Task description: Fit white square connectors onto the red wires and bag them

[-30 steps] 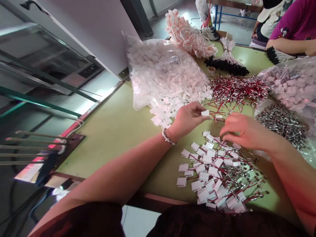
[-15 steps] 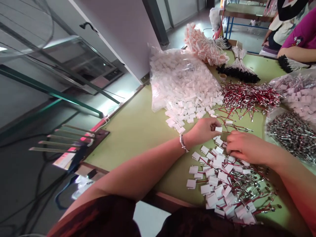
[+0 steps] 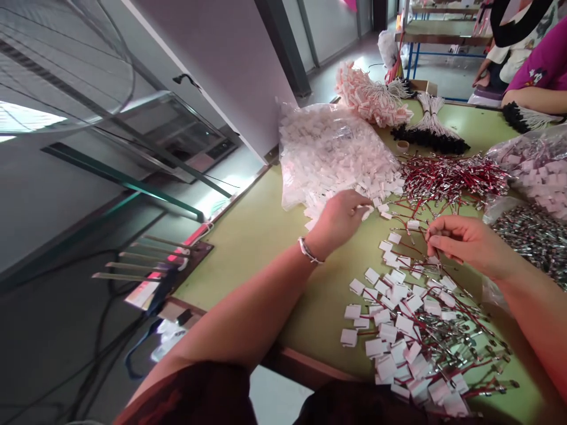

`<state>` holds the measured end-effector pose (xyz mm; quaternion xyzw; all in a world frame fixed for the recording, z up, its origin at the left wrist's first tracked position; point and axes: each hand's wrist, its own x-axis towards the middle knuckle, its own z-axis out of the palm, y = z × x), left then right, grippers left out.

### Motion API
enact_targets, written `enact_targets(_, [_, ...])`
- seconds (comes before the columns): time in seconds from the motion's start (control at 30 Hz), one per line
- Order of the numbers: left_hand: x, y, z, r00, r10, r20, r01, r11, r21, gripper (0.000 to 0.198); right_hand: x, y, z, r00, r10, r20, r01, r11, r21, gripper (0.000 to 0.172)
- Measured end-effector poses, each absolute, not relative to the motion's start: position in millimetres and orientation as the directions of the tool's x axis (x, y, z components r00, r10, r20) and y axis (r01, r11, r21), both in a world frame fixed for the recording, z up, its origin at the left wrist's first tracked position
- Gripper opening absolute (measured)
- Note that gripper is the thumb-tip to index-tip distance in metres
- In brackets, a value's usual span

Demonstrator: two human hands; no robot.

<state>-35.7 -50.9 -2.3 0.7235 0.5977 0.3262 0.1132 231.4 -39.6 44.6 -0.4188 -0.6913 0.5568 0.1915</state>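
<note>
1. A green surface [image 3: 248, 248] is stretching across the room, and a co-worker's purple sleeve [image 3: 543, 68] is showing at the far right corner
2. Along the back, a pinkish connector bundle [image 3: 370, 100] is lying beside white wires with black ends [image 3: 432, 130], and a small tape ring [image 3: 403, 146] is sitting just in front of them
3. Over on the left side, a clear bag [image 3: 295, 150] is spilling loose white connectors [image 3: 383, 188] toward the middle
4. Here's the left hand [image 3: 340, 219], hovering palm down at the edge of that spill; a white piece [image 3: 367, 212] is showing at its fingertips, but whether the grip is holding it, I cannot tell
5. And the right hand [image 3: 460, 241] is keeping a narrow grip, its fingertips pinching a thin red lead [image 3: 438, 255]
6. Behind it, a heap of red leads [image 3: 454, 177] is lying loose, while a bag of metal parts [image 3: 531, 242] is slumping to the right
7. Nearest the wearer, wired white connectors [image 3: 403, 330] are piling up, their leads pointing mostly rightward
</note>
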Motion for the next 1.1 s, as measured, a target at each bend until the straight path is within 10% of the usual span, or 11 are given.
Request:
enact_targets(0.43, [-36.4, -45.8, -6.3, 0.274, 0.946, 0.174, 0.904, -0.315, 0.29, 0.013, 240.0, -23.1, 35.0, -0.429, 0.902, -0.05, 0.463, 0.172, -0.87, 0.017])
enact_targets(0.6, [-29.7, -52.0, -1.4, 0.13, 0.952, 0.276, 0.786, -0.269, 0.556, 0.036, 229.9, -31.4, 25.3, -0.481, 0.875, -0.048, 0.583, 0.278, -0.763, 0.02])
enact_targets(0.77, [-4.7, -64.1, -2.9, 0.129, 0.99, 0.061, 0.301, -0.097, 0.949, 0.035, 221.6, -42.4, 23.9, -0.52, 0.845, 0.126, 0.579, 0.457, -0.675, 0.016])
enact_targets(1.1, [9.8, -68.0, -5.6, 0.211, 0.977, 0.026, 0.054, -0.038, 0.998, 0.018, 220.2, -41.9, 18.8, -0.604, 0.782, 0.153, 0.609, 0.577, -0.545, 0.02])
